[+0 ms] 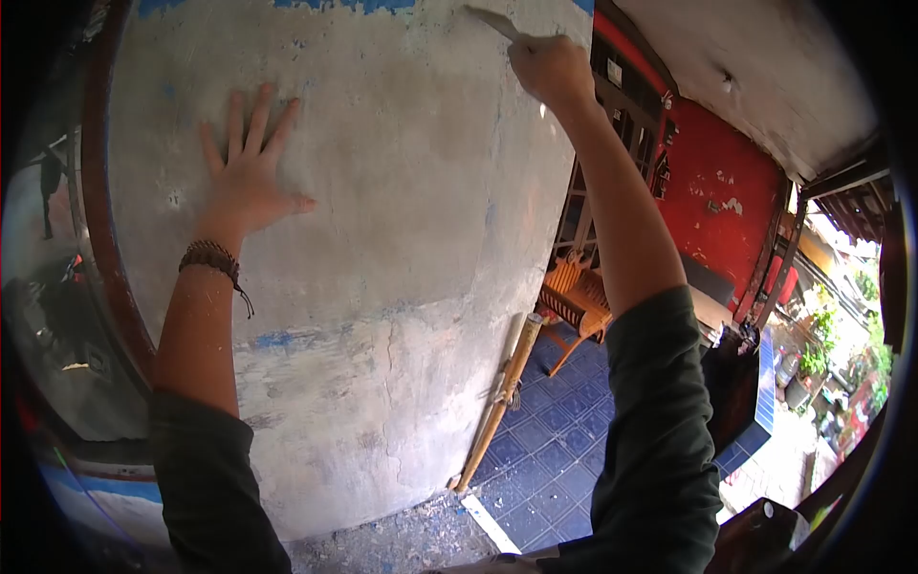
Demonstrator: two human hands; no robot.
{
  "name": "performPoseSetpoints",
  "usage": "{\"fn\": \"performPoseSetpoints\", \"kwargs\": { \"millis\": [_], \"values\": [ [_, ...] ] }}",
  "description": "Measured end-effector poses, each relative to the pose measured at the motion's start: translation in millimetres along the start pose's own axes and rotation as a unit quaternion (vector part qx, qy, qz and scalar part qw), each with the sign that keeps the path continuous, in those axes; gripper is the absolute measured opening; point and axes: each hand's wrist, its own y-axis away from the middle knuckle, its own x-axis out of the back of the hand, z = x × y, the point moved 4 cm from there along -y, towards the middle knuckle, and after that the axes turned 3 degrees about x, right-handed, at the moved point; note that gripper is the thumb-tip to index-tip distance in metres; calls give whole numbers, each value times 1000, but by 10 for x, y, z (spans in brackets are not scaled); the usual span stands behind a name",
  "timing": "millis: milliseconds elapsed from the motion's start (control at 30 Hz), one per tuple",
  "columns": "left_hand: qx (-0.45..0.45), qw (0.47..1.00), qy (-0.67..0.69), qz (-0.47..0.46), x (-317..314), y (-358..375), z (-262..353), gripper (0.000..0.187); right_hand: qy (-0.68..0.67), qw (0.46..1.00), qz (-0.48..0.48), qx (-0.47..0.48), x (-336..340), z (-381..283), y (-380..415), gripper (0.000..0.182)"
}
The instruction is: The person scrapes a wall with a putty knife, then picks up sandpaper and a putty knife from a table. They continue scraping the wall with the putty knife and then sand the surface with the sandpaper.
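My left hand [251, 177] lies flat on the grey wall [402, 210], its fingers spread and a braided bracelet [212, 256] around the wrist. Higher up and to the right, my right hand [557, 69] is closed around the handle of a scraper [492, 21]. Its thin blade points up and left against the wall, just below a strip of blue paint [349, 5]. The handle is mostly hidden inside my fist. Most of the wall surface is bare and blotchy, with a few blue specks and a cracked, whiter lower part.
A brown-framed window [100, 191] borders the wall on the left. Bamboo poles [502, 402] lean at its right edge. Beyond are a wooden chair [577, 298], blue floor tiles [555, 459] and a red wall [717, 191]. Paint flakes litter the ground [402, 540] below.
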Motion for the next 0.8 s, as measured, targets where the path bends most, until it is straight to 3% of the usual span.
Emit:
{"fn": "performPoseSetpoints", "kwargs": {
  "millis": [67, 300, 433, 633, 767, 800],
  "values": [
    [-15, 1000, 5, -11, -28, 7, 45, 128, 16, 997, -30, -69, 116, -67, -87, 45],
    [-3, 999, 12, -31, 9, 118, 31, 128, -13, 999, 0, -50, 15, -99, 347, 37],
    [-7, 999, 10, -31, -12, 95, 42, 125, 21, 995, -7, -99, 43, -84, -240, 40],
    [-12, 999, 30, -28, -2, 100, 15, 126, -23, 999, -12, -24, 55, -60, 226, 43],
    [-5, 999, 23, -29, 2, 93, 4, 126, -3, 998, 17, -63, 58, -112, -480, 43],
    [-12, 999, 32, -26, -29, 90, 4, 126, 6, 999, 43, -6, 41, -114, -520, 43]
  ]
}}
